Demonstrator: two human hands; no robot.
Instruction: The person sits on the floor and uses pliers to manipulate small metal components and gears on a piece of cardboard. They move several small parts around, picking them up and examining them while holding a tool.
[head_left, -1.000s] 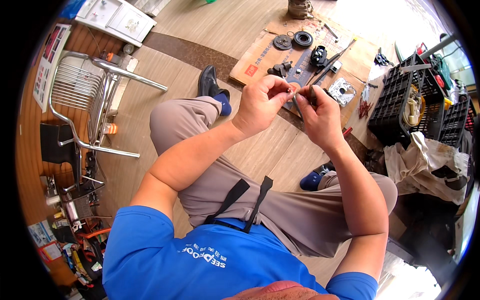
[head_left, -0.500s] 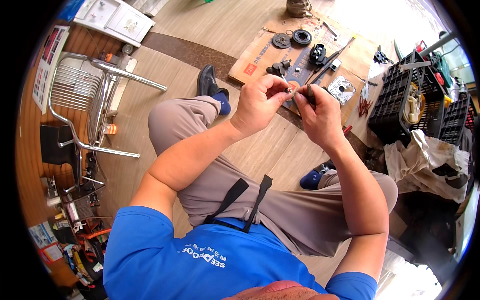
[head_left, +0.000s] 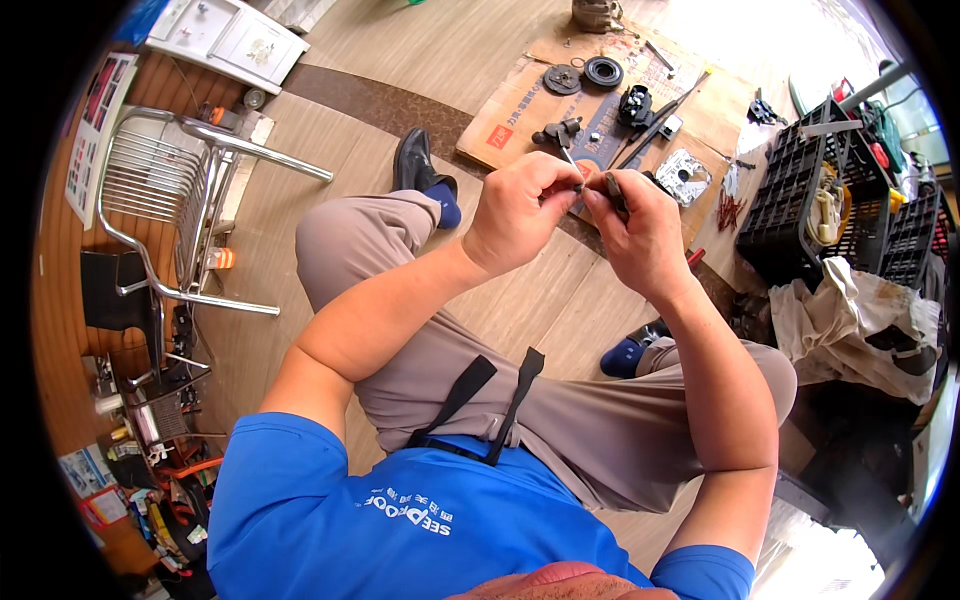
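My L hand point(head_left: 520, 212) pinches a tiny dark part point(head_left: 579, 187), R hand point(head_left: 640, 222) grips a slim, dark, metal-looking piece point(head_left: 613, 184) alongside; both prob light, stiff, best held by edges.

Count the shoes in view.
2: one black shoe ahead of the left knee, the other partly hidden behind the right forearm.

Cardboard point(head_left: 728, 112) on floor point(head_left: 400, 40), beyond left hand point(head_left: 520, 207) and right hand point(head_left: 642, 222). On it: disc point(head_left: 562, 80) left of ring point(head_left: 588, 71) toward back, plate point(head_left: 696, 166) at right. Crate point(head_left: 776, 205) right of cardboard, cloth point(head_left: 850, 325) this side of crate. Chair point(head_left: 150, 172) far left, cabinet point(head_left: 240, 40) beyond chair.
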